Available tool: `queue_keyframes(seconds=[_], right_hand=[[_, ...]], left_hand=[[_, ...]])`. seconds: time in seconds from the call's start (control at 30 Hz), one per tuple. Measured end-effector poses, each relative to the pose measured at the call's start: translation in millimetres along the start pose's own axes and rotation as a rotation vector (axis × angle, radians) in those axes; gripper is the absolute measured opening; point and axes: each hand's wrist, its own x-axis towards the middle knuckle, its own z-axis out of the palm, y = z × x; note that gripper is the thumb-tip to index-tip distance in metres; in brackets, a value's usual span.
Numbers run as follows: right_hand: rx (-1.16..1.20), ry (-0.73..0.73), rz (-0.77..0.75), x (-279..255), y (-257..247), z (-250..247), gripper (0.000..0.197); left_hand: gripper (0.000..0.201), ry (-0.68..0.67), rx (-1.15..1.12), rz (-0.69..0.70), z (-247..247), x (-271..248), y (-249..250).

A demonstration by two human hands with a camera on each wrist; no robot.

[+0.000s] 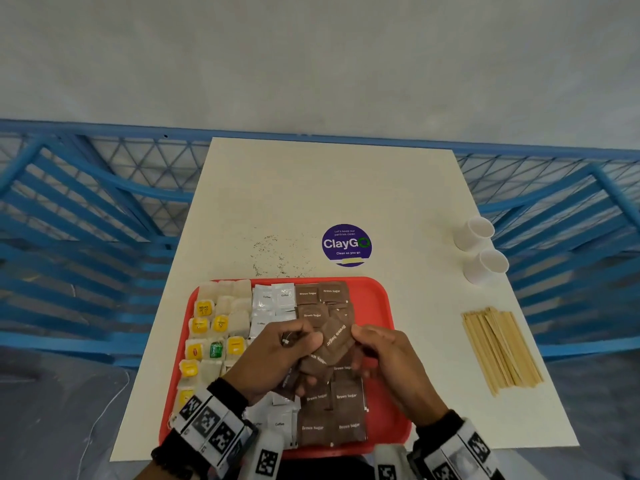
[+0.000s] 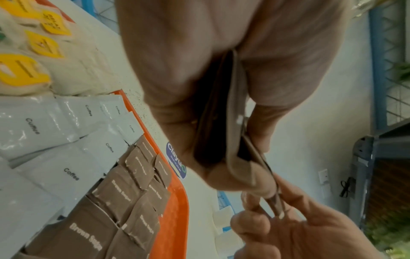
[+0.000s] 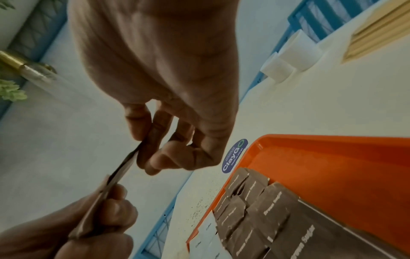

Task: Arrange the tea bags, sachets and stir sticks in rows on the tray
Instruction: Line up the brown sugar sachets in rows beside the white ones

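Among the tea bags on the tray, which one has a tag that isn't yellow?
The tea bag with the green tag, in the middle of the tea-bag block on the tray's left side; every other visible tag is yellow.

Both hands bare; left wrist [image 1: 221, 419] carries a black band and white camera housing with black-and-white square fiducial markers; right wrist [image 1: 453, 445] fitted alike, at 5 o'clock.

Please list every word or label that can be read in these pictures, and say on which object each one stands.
"Brown Sugar": brown sachets on the red tray, also those held in both hands.
"Coffee": white sachets.
"ClayGo", "Clean as you go", "Let's keep our pantries clean": round purple sticker on the table.
"RELAX": one yellow tea bag tag.
Other tea bag tags: too small to read.
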Motion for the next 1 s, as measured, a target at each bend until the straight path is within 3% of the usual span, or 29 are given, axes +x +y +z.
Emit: queue_keyframes(seconds=[0.07,0.2,0.33,0.43,0.6,0.67,0.77,0.83,1.0], right_hand=[[0.008,0.038,-0.004,2.3,3.5,0.2,0.031],[-0.033,-0.037,-0.012,-6.3,8.6,8.7,0.02],[0.011,0.04,-0.015,-2.4,16.5,7.6,0.018],[0.03,0.081,0.021,9.2,24.7,3.8,0.017],[-0.418,0.095,-0.03,65.5,23.4,-34.2,0.01],[-0.74,-0.01,-0.055,99.4,17.1,-49.8,0.017],[-1.033,-0.186,-0.039,135.1,7.8,-54.6,0.008],[-1.071,-0.216,-0.018,147.2,4.4,-48.9,0.011],[-1.016,-0.124,0.031,155.6,10.6,-36.4,0.027]], left_hand=[[0.033,-0.005,0.025,-0.004,1.6,1.4,-3.4],[0.024,0.085,-0.057,-0.006,8.5,4.5,-12.7],[0.034,0.05,-0.048,-0.079,19.3,3.1,-26.2],[0.031,0.017,0.016,-0.128,21.0,1.7,-34.6],[0.027,0.064,0.057,-0.185,1.1,-2.7,-39.3],[0.026,0.094,0.061,-0.207,-10.4,-6.8,-38.9],[0.027,0.129,0.082,-0.229,-22.5,-12.9,-35.8],[0.03,0.148,0.081,-0.234,-27.2,-16.7,-32.8],[0.034,0.172,0.076,-0.234,-33.1,-22.1,-30.9]])
